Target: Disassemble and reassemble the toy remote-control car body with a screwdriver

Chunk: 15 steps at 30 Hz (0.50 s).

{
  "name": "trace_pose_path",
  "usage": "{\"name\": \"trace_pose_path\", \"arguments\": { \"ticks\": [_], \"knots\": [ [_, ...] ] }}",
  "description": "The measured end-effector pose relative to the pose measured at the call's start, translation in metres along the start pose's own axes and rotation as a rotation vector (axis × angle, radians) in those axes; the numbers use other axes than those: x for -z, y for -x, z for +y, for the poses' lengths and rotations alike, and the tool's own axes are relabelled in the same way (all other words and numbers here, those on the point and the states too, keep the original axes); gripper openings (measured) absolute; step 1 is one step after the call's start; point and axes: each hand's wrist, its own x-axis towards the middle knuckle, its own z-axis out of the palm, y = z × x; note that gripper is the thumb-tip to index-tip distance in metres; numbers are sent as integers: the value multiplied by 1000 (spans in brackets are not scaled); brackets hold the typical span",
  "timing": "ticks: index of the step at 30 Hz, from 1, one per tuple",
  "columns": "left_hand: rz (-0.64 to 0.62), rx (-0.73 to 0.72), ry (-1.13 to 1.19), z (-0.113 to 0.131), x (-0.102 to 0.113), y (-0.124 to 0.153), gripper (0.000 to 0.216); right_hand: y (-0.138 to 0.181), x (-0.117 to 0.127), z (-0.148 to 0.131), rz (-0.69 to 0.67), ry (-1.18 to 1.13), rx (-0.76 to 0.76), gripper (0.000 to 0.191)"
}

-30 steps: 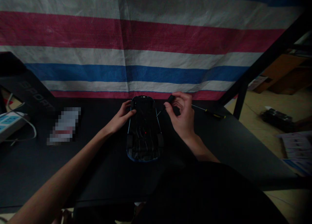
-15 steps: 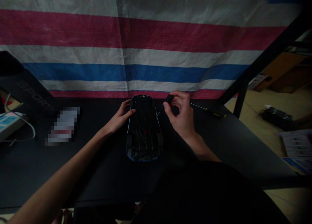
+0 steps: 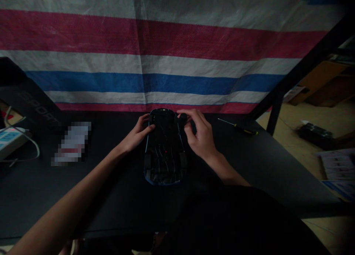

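Observation:
A toy car (image 3: pixel 165 151) lies upside down on the black table, its dark underside and wheels facing up, with blue showing along its edge. A small red light glows on the underside. My left hand (image 3: pixel 140 131) is closed on the car's left side near the far end, thumb over the edge. At the far right wheel, my right hand (image 3: pixel 198 131) grips a black-handled screwdriver (image 3: pixel 182 119), its round handle end toward me. Its tip is hidden from view. Further right, a second screwdriver (image 3: pixel 245 129) with a black and yellow handle lies on the table.
A blurred-out flat object (image 3: pixel 72 142) lies left on the table (image 3: pixel 111 199). Beyond it are a white power strip (image 3: pixel 12 140) with a cable and a dark panel lettered SPORT (image 3: pixel 36 107). A striped sheet (image 3: pixel 166 66) hangs behind; a black frame post (image 3: pixel 273 112) stands right.
My right hand has shifted left and turned, bringing the screwdriver against the car's far right side with its handle end now facing me. The left hand and car have hardly moved.

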Motion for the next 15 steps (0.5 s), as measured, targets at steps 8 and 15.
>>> {"name": "trace_pose_path", "arguments": {
  "ticks": [8,15],
  "knots": [
    [-4,-21,-64,4,-2,3,67,0,-23,-18,-537,-193,159,22],
    [-17,-18,-55,5,-3,2,66,-5,-26,-16,-579,-293,155,28]
  ]
}}
